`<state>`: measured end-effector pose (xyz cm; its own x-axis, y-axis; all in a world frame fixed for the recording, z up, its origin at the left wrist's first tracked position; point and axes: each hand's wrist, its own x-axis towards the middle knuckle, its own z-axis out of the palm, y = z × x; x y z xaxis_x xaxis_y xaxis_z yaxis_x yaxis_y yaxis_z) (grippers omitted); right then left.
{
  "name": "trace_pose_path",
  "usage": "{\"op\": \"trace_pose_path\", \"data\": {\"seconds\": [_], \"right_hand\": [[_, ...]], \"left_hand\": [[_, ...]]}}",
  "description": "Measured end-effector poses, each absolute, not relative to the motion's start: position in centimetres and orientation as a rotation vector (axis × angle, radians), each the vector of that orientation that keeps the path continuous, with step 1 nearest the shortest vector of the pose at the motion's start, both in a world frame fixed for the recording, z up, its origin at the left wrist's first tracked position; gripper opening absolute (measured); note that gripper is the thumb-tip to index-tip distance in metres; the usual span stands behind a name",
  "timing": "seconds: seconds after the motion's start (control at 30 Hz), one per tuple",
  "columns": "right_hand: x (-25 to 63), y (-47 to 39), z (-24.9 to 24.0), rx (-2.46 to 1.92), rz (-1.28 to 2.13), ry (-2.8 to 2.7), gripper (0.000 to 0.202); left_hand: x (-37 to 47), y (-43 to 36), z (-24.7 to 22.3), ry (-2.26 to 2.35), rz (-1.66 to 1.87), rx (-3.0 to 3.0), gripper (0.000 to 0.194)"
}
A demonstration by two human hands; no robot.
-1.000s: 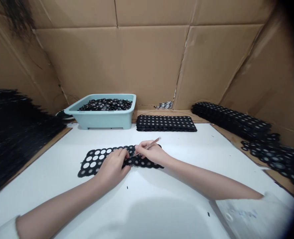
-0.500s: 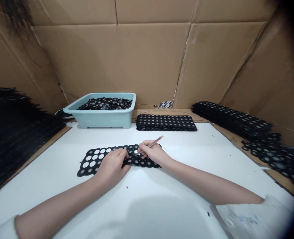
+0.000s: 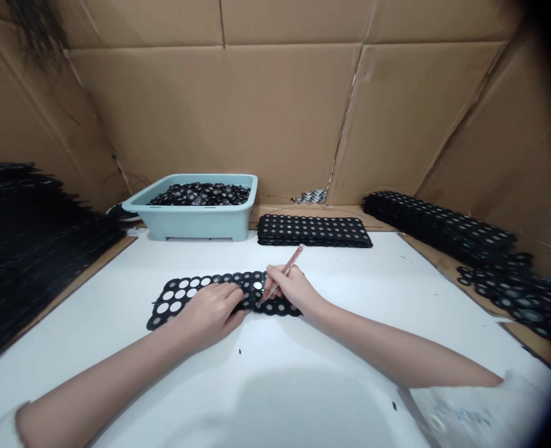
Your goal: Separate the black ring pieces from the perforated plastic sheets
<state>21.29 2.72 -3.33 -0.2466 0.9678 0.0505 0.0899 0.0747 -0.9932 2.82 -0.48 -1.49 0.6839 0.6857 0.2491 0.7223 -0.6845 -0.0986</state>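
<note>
The right hand has its fingers clamped on a thin stick, and the left hand, grip unclear, touches a black sheet.

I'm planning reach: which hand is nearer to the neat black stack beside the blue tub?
Right. The right hand lies on the near side of the stack; the left hand is farther off, to its left and lower in view.

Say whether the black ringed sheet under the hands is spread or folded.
Spread: the black sheet lies flat on the white tabletop; the left hand hides part.
</note>
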Motion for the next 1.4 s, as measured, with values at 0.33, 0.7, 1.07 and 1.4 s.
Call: {"op": "trace_pose_path", "data": {"seconds": [0.33, 0.7, 1.07, 1.4], "right_hand": [[20.8, 1.8, -2.8, -1.106, 1.259, -1.502, 0.031], [20.7, 1.8, -3.0, -1.167, 1.169, -1.576, 0.030], [20.4, 2.2, -2.3, -1.182, 1.111, -1.786, 0.028], [20.8, 2.1, -2.8, -1.162, 1.191, -1.772, 0.031]], "left_hand": [[2.9, -0.5, -1.8, -1.089, -0.333, -2.659, 0.017], [3.1, -0.5, -2.5, -1.000, -0.398, -2.535, 0.021], [3.5, 0.2, -2.8, -0.999, -0.463, -2.328, 0.021], [2.7, 0.1, -2.1, -0.837, -0.246, -2.610, 0.012]]}}
